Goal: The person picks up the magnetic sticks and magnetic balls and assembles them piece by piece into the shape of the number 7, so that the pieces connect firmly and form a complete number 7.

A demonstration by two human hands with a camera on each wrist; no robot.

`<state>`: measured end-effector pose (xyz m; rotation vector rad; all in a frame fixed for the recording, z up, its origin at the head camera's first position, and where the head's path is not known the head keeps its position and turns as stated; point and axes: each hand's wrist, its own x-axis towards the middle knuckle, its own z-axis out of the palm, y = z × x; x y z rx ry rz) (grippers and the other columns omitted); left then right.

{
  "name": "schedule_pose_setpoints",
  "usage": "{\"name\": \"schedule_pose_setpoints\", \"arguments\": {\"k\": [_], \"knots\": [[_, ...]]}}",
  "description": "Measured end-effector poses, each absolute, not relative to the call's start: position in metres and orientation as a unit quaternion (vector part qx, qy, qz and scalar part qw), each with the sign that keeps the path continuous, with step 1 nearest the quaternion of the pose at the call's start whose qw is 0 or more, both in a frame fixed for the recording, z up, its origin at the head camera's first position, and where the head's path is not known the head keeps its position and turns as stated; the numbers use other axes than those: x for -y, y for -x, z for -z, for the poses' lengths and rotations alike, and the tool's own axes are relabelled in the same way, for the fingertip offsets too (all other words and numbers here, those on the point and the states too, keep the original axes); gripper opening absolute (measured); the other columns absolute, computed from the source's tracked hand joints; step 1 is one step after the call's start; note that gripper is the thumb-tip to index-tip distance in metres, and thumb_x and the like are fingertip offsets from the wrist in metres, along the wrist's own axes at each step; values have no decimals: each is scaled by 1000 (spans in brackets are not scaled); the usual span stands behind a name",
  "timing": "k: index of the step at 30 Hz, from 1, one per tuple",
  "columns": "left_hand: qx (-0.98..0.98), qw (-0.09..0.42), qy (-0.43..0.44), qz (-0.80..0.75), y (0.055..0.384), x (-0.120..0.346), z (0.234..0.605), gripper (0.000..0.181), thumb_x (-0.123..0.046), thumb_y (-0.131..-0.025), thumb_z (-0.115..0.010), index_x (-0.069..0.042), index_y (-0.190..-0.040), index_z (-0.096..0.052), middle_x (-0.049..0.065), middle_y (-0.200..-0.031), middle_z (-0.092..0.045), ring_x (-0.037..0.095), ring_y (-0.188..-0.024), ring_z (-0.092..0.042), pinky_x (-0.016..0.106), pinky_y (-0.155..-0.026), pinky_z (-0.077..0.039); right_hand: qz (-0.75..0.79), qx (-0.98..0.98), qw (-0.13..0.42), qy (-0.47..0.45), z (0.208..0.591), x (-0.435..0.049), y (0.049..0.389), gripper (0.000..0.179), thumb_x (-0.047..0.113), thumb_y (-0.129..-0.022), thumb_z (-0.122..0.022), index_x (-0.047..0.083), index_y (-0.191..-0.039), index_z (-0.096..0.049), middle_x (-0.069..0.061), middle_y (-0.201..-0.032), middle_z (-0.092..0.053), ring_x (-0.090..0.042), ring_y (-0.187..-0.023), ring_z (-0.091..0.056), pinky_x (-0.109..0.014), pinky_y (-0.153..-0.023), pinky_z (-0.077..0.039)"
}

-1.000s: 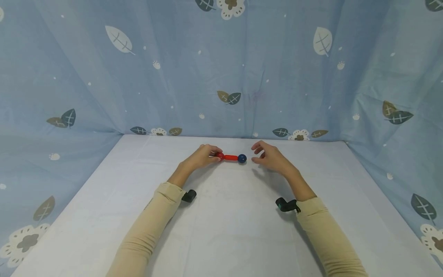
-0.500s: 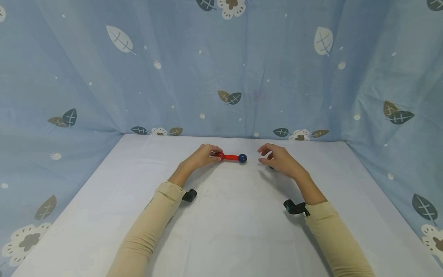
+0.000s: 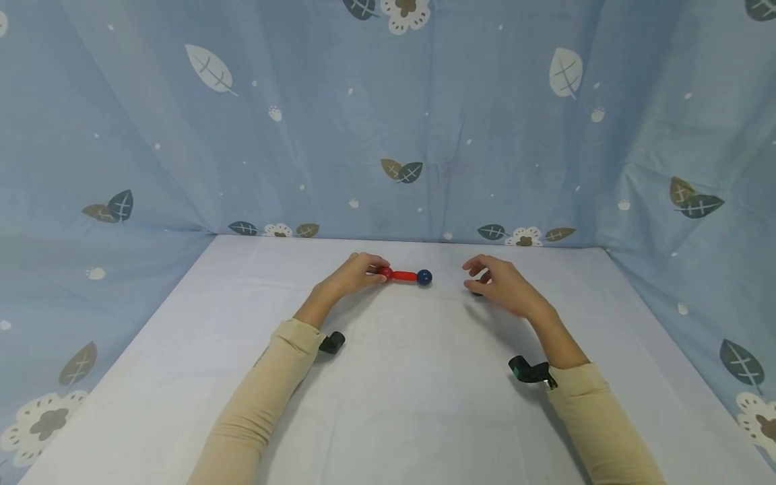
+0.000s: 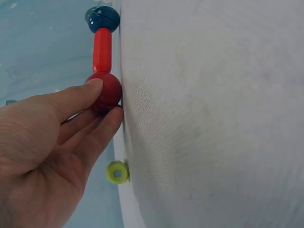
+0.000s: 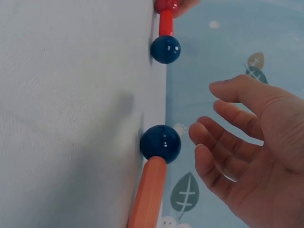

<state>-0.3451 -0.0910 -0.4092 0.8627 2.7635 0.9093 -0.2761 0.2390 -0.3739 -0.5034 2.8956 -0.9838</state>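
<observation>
My left hand (image 3: 354, 275) pinches a red ball (image 4: 109, 92) between thumb and fingers, low at the white surface. From that ball a red stick (image 3: 404, 275) runs right to a glossy blue ball (image 3: 424, 277). To the right of this piece, my right hand (image 3: 508, 288) hovers with loosely bent fingers, holding nothing. Beside it, in the right wrist view, a second blue ball (image 5: 160, 144) sits at the end of an orange stick (image 5: 148, 194), apart from the fingers. The head view shows only a dark bit of that ball; the hand hides the stick.
A yellow-green ring-shaped piece (image 4: 117, 172) lies beyond the left hand in the left wrist view. The white table (image 3: 388, 404) ends at a blue patterned curtain (image 3: 339, 135) behind and at both sides. A black camera (image 3: 529, 370) sits on the right wrist.
My right hand has moved right and slightly nearer, away from the red stick's blue ball, uncovering part of another dark ball. The left hand and its piece stay in place.
</observation>
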Motion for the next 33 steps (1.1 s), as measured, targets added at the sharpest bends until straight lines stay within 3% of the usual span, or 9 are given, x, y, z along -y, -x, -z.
{"name": "schedule_pose_setpoints", "arguments": {"k": [17,33], "knots": [[-909,61,-281,-301,347,92,408,36,-12,-93,-67,-3,-128,-64,11,-124,-68,25,-119,-64,37,-104,-49,272,-948,11,167,370,-257,268,37,22,-94,-65,6,-127,-59,-15,-117,-64,-28,-99,-63,-41,-81,-54],[-904,68,-284,-310,348,93,409,38,-13,-93,-68,-2,-129,-63,12,-126,-68,25,-120,-63,37,-104,-50,254,-952,8,170,375,-271,268,41,18,-93,-67,0,-128,-59,-22,-115,-65,-30,-93,-66,-43,-78,-56]]}}
